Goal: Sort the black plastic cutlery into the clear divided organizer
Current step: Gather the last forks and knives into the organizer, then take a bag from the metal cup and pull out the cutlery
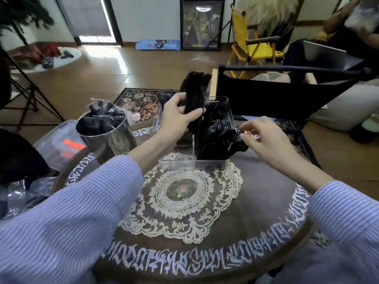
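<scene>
Gripped in the left hand [177, 115]: a thick bundle of black forks [194, 93], handles bunched inside the curled fingers and thumb, tines fanned upward above the knuckles, lower ends pointing down into the clear divided organizer [178, 163] just below that hand. Glossy, thin, all alike, too tightly packed to count. Under and between both hands: the organizer's transparent walls, near rim resting on a lace doily [180, 201]; an upright clear divider between the compartments, the one toward the right hand crammed with black spoons [217, 138], bowls shiny and overlapping, some leaning out over the rim. Right hand [264, 138] reaching in from the side, fingers loosely bent, fingertips touching the outermost spoon bowls; whether pinching one or only touching, cannot tell. Striped blue-and-white sleeves [71, 212] on both forearms. To the outside of the left hand: a metal cup [106, 136] stuffed with more black cutlery partly in clear wrapping, standing near the edge of the round dark table [256, 232] ringed with white lettering. Beyond that cup, lower down, a clear plastic box [59, 144] with something orange inside. Past the right hand, just behind the organizer: a black folding chair [276, 95], its fabric back close against the far wall of the organizer. Farther off, a yellow chair [252, 46] and a framed picture [202, 24] leaning on the wall.
</scene>
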